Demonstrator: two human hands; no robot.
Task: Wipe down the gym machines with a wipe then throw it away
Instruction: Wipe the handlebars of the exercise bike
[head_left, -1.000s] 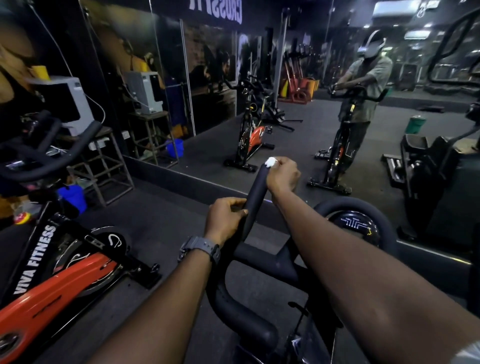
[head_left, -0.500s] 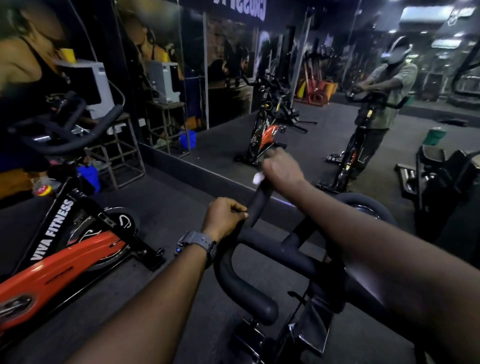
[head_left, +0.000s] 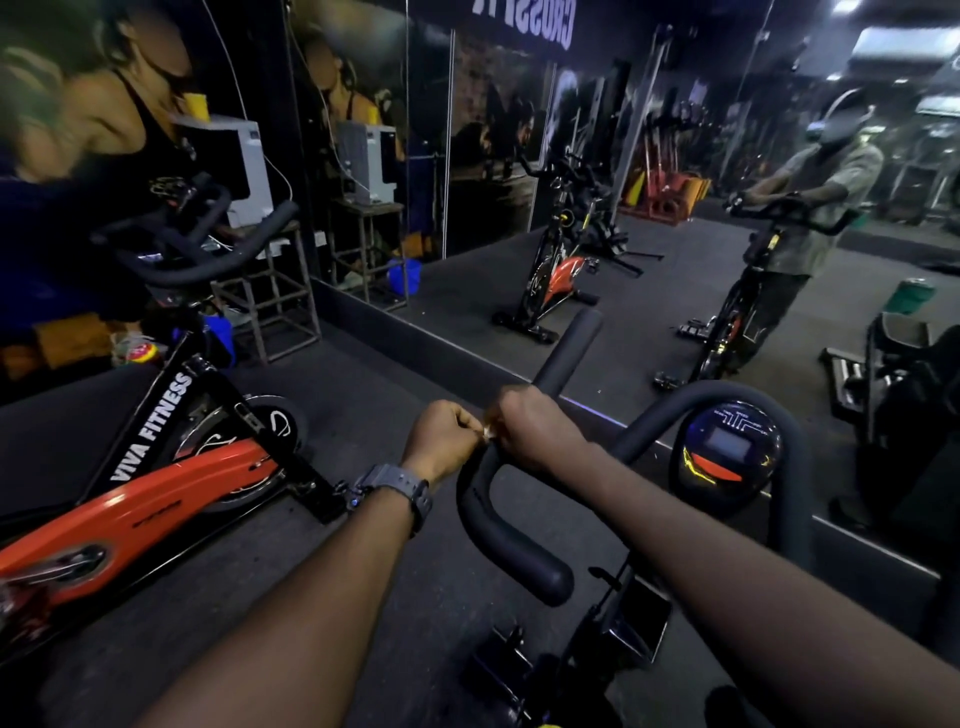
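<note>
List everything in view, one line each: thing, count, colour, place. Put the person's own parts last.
handlebar: 1, black, centre, on the near bike
wipe: 1, white, mostly hidden, a scrap showing between the two hands at the bar
console: 1, dark with a lit screen, right of the bar
orange bike: 1, orange and black, lettered VIVA FITNESS, floor at left
mirror: 1, along the wall ahead, reflecting bikes and the person
metal stand: 1, grey, left by the wall
white box: 1, on the stand
watch: 1, grey, left wrist
left hand: 1, curled at the bar
right hand: 1, gripping the bar with the wipe
</note>
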